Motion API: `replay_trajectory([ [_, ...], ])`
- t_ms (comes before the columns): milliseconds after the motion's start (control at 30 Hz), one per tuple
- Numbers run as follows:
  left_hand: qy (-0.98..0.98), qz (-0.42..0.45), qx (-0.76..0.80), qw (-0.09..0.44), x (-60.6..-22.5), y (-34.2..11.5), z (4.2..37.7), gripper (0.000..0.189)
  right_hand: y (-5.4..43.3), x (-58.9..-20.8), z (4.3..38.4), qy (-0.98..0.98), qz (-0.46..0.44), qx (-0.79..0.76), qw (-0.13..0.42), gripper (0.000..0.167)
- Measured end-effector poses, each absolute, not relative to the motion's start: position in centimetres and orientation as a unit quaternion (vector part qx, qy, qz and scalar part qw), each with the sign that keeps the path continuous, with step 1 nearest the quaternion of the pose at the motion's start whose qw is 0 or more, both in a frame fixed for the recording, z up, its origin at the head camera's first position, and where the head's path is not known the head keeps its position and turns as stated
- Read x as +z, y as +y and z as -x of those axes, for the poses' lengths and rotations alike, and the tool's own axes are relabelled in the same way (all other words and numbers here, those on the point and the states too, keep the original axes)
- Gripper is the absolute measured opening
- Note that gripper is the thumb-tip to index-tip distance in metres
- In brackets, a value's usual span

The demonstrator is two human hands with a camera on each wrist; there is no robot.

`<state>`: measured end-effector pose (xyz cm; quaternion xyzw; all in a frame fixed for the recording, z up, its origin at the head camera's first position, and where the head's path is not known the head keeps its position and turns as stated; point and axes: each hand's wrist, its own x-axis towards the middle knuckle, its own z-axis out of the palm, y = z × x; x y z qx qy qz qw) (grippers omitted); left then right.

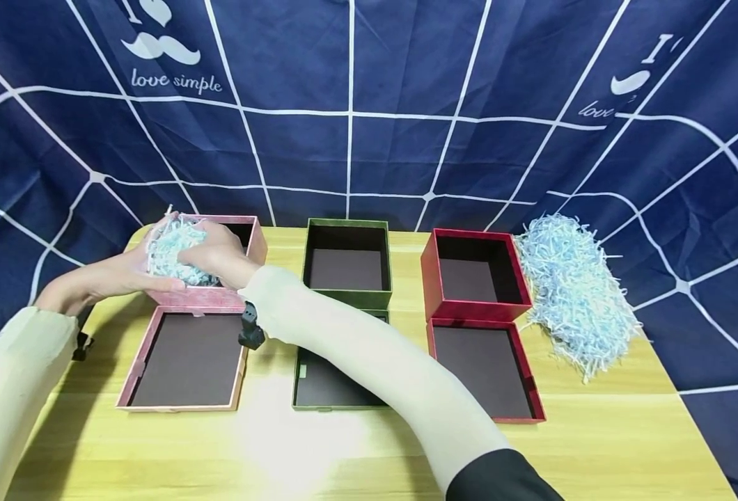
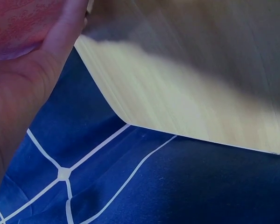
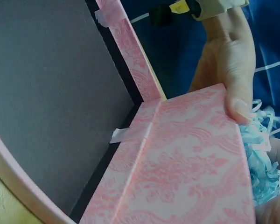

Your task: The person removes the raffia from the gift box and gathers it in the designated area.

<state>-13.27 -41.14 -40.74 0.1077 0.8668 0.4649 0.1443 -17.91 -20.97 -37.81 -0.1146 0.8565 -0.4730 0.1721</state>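
A pink patterned box [image 1: 201, 298] at the back left holds a heap of pale blue shredded paper [image 1: 175, 252]. My left hand [image 1: 115, 273] is spread around the box's left end, its thumb stretched along the front rim and its other fingers by the far side of the heap. In the right wrist view that thumb [image 3: 240, 108] rests at the box's corner. Reaching in from the right, my right hand [image 1: 218, 254] grips the shredded paper, with some of its fingertips hidden in the strands. The pink lid [image 1: 187, 362] lies inside-up just before the box.
A green box [image 1: 347, 271] with its lid [image 1: 325, 383] stands mid-table, partly beneath my right forearm. Further right are a red box [image 1: 478, 271] and its lid [image 1: 484, 362]. A large pile of blue paper shreds [image 1: 576, 292] lies at the right edge. Blue gridded cloth [image 1: 400, 139] hangs behind.
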Motion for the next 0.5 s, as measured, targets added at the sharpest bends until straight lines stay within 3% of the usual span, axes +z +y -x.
replay_trajectory([
  [300,0.864,-0.125,0.467,0.140,-40.7,-41.1,12.8,0.103,-19.3,-37.0,18.2,0.832,0.119,-0.520,0.155,0.058],
  [500,0.872,-0.129,0.453,0.132,-40.7,-41.3,12.7,0.108,-18.3,-36.6,18.4,0.823,0.115,-0.536,0.151,0.061],
])
